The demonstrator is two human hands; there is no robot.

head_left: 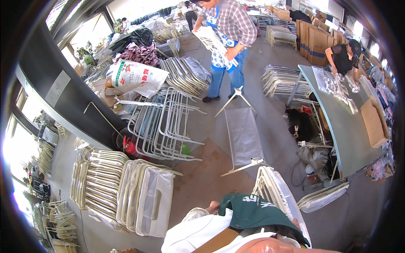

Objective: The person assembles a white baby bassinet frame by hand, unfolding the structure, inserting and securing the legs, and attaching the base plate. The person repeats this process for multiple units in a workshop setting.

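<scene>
At the lower edge my left hand (214, 207) shows only in part, between a white sleeve and dark green cloth; its fingers are too hidden to read. A bit of skin, seemingly my right hand (297, 222), shows beside folded white metal frames (270, 185); whether it touches them is unclear. A bare forearm (270, 245) crosses the bottom edge. Ahead of me an opened-out frame with grey fabric (244, 137) stretched between its white legs stands on the floor. Left of my hands are stacked folded frames with pale fabric (145, 200).
A person in a checked shirt (236, 25) holds a folded frame ahead. Bent white tubes (168, 120) and a red fire extinguisher (130, 146) are to the left. At right, another person (344, 57) works at a grey-green table (337, 122) bearing an open cardboard box (374, 124).
</scene>
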